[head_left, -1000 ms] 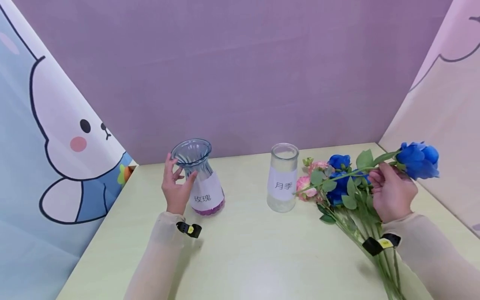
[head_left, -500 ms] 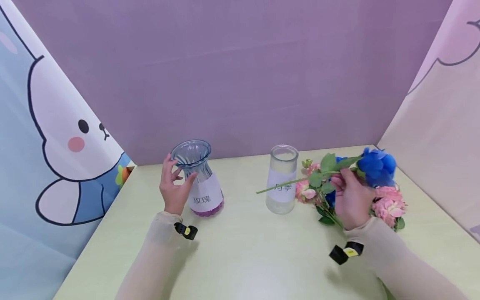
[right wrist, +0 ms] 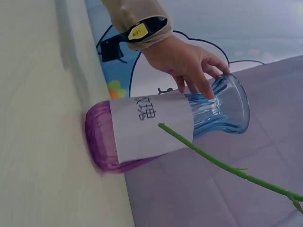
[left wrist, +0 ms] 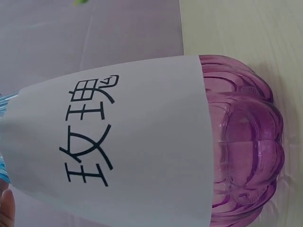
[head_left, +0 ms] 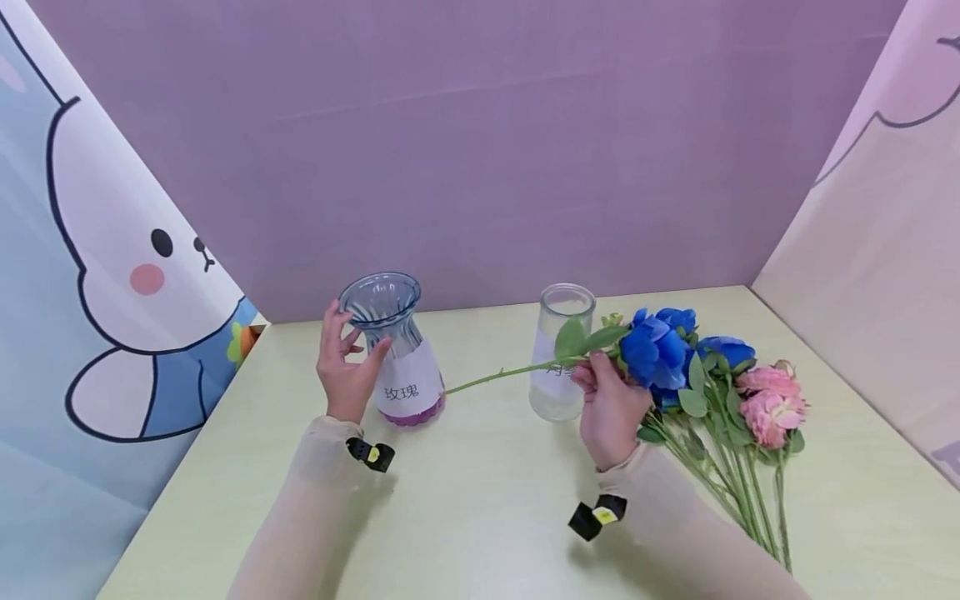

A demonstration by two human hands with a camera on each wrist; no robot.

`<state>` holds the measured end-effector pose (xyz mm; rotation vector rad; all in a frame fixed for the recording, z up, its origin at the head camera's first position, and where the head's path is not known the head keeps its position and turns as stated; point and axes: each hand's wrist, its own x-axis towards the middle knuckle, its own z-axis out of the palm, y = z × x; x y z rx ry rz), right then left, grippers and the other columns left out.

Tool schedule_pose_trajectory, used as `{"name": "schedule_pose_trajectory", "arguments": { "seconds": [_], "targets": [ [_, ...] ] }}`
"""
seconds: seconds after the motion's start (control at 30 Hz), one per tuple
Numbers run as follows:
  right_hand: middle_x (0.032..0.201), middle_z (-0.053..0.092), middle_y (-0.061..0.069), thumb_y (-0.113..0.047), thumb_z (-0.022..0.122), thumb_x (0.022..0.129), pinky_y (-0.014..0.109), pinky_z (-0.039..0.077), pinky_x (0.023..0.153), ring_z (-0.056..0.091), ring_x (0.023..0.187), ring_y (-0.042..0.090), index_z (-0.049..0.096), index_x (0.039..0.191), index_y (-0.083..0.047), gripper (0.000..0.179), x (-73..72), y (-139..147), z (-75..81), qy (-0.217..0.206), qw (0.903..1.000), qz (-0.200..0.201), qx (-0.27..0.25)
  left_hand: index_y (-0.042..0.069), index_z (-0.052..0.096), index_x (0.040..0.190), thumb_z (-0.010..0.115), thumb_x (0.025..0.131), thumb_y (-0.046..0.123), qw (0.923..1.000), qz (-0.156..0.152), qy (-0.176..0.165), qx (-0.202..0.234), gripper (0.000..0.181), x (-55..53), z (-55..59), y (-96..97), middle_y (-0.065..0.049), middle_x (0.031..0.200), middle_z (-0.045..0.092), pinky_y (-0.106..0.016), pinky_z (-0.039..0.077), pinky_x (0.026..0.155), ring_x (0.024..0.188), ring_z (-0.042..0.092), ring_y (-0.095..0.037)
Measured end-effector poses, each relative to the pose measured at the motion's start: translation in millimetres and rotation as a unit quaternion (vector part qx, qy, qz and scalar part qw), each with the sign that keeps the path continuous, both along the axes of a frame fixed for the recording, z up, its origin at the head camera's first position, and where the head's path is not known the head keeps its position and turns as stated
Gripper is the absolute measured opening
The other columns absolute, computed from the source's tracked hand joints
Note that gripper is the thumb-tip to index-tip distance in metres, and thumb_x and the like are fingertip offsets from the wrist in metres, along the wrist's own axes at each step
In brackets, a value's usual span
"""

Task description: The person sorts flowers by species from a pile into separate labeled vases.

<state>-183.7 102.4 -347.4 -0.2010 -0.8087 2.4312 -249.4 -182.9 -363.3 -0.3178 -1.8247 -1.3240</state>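
My left hand [head_left: 348, 371] holds the fluted neck of a glass vase [head_left: 411, 379], blue above and purple at its base, with a white label. In the right wrist view the left hand [right wrist: 184, 61] has its fingers at the neck, just below the flared rim. The label and the purple base of the vase [left wrist: 241, 137] fill the left wrist view. My right hand [head_left: 615, 412] pinches a blue artificial rose [head_left: 652, 350] by the stem close to its bloom. Its bare green stem [right wrist: 222, 164] points left, the cut end overlapping the vase's side in view.
A clear glass jar [head_left: 555, 408] with a white label stands upright mid-table, partly behind the rose's stem and leaves. More blue flowers [head_left: 726, 350] and pink flowers [head_left: 772, 408] lie in a bunch on the right. A purple backdrop [head_left: 480, 167] rises behind the table [head_left: 465, 517].
My right hand has carried the blue rose left from above the bunch, past the clear jar, bringing the stem's end to the vase. My left hand has kept its hold on the vase.
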Motion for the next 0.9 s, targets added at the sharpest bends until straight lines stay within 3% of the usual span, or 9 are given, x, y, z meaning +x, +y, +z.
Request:
{"name": "schedule_pose_trajectory", "arguments": {
  "seconds": [0.23,0.37,0.47,0.67,0.9],
  "targets": [
    [0.064,0.060,0.009,0.004,0.056,0.092,0.024,0.056,0.055,0.060,0.048,0.013,0.049,0.101,0.005,0.012,-5.2,-14,7.0,0.001,0.9965,-0.021,-0.080,-0.006,0.050,0.120,0.078,0.080,0.010,0.9999,-0.002,-0.011,-0.013,0.051,0.6,0.5,-1.0,-0.017,0.148,0.037,-0.016,0.047,0.077,0.111,0.058,-0.043],
    [0.065,0.060,0.008,0.001,0.054,0.094,0.023,0.055,0.056,0.059,0.049,0.012,0.049,0.100,0.004,0.008,-6.2,-22,19.8,-0.008,0.9939,-0.024,-0.107,-0.006,0.050,0.120,0.078,0.081,0.016,0.9999,-0.005,0.001,-0.016,0.053,1.7,2.3,-1.7,-0.018,0.148,0.037,-0.013,0.045,0.076,0.110,0.058,-0.045],
    [0.066,0.058,0.008,0.000,0.053,0.095,0.023,0.055,0.058,0.059,0.050,0.012,0.048,0.098,0.003,0.007,-6.3,-26,29.8,-0.003,0.9935,-0.026,-0.111,-0.006,0.050,0.120,0.077,0.081,0.018,0.9997,-0.013,-0.001,-0.021,0.053,0.3,5.3,-1.3,-0.017,0.149,0.037,-0.013,0.045,0.076,0.110,0.058,-0.044],
    [0.064,0.056,0.008,0.000,0.054,0.094,0.023,0.054,0.055,0.058,0.049,0.012,0.049,0.092,0.002,0.006,-7.8,-31,47.5,0.005,0.9913,-0.021,-0.130,-0.008,0.050,0.118,0.077,0.074,-0.008,0.9981,-0.007,0.010,-0.060,0.051,0.6,8.4,-6.0,-0.021,0.145,0.039,-0.015,0.045,0.074,0.104,0.060,-0.046],
    [0.062,0.056,0.007,0.000,0.057,0.092,0.024,0.054,0.052,0.057,0.047,0.012,0.054,0.084,0.001,0.009,-29.4,-41,81.9,0.020,0.9942,-0.038,-0.099,-0.009,0.050,0.118,0.076,0.074,-0.007,0.9988,-0.008,0.016,-0.046,0.051,-0.2,2.8,-8.9,-0.019,0.144,0.039,-0.014,0.044,0.073,0.102,0.060,-0.045]
  ]
}}
